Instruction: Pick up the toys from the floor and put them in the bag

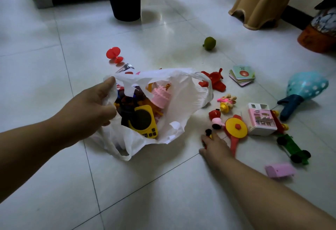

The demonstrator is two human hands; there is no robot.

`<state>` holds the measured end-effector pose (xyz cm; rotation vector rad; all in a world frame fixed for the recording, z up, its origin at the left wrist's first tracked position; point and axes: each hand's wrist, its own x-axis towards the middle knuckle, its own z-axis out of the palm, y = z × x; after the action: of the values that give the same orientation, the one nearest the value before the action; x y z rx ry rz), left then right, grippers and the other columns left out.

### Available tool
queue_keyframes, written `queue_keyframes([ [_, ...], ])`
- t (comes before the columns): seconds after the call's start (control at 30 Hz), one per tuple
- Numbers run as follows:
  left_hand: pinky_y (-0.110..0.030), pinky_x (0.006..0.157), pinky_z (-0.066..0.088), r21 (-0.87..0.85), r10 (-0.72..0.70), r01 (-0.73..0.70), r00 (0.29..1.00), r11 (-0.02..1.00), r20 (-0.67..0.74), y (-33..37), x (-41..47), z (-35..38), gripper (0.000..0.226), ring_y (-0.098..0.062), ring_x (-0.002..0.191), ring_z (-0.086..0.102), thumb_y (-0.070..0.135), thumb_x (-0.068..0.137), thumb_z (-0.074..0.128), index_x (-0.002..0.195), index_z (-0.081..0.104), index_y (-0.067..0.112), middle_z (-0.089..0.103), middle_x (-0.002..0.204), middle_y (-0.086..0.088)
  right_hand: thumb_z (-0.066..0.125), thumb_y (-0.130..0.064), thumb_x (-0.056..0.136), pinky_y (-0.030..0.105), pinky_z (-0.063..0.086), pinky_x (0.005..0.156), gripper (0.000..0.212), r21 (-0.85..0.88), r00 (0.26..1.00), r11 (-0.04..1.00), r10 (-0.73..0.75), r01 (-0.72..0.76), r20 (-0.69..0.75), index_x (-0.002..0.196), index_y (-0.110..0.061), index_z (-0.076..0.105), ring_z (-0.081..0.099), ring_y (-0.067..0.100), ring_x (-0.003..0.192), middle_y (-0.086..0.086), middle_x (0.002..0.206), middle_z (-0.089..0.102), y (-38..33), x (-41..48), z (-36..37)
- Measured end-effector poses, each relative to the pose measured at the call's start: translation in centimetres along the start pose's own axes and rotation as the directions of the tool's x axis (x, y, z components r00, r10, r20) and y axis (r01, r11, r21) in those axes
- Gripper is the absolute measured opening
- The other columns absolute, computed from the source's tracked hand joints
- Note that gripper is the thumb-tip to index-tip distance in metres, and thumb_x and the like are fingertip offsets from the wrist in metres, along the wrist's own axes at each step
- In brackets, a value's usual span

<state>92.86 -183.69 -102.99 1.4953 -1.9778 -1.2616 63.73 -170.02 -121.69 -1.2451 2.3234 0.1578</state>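
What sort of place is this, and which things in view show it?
Most likely a room in a home: a glossy white tiled floor, children's toys such as a green toy car scattered beside a white plastic bag, and a tan plastic stool near the wall.

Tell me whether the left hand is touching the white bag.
Touching. The head view shows the left hand gripping the white bag by its rim, thumb above and fingers curled into the plastic.
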Motion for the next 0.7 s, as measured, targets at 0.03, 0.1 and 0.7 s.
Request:
queue_keyframes([
  [0.03,-0.051,0.082,0.055,-0.003,-0.005,0.005,1.000,1.000,0.004,0.1,0.0,0.1,0.086,-0.033,0.082,0.063,0.013,0.070,0.057,0.147,0.024,0.033,0.053,0.131,-0.008,0.053,-0.032,0.091,0.037,0.035,0.105,0.047,-0.002,1.000,1.000,-0.010,0.010,-0.030,0.136,-0.027,0.045,0.036,0.036,0.128,0.008,0.156,0.019,-0.4,-0.1,0.3],
  [0.1,-0.049,0.082,0.054,-0.015,0.000,0.000,1.000,1.000,-0.006,0.2,0.2,0.3,0.082,-0.031,0.084,0.062,0.007,0.077,0.058,0.147,0.024,0.032,0.050,0.138,-0.007,0.052,-0.021,0.091,0.035,0.040,0.099,0.034,0.035,0.995,0.998,-0.046,0.050,-0.092,0.125,-0.025,0.054,0.040,0.033,0.120,0.007,0.144,0.037,-0.7,-0.7,0.8],
  [0.7,-0.040,0.081,0.050,-0.167,-0.044,0.036,0.998,0.985,-0.040,-0.2,0.6,1.7,0.090,-0.029,0.100,0.059,0.011,0.064,0.057,0.146,0.027,0.032,0.041,0.147,0.002,0.066,-0.017,0.083,0.040,0.035,0.106,0.084,0.138,1.000,0.991,0.004,0.000,-0.027,0.151,-0.027,0.018,0.033,0.037,0.134,0.017,0.150,0.026,0.8,7.8,-7.1],
])
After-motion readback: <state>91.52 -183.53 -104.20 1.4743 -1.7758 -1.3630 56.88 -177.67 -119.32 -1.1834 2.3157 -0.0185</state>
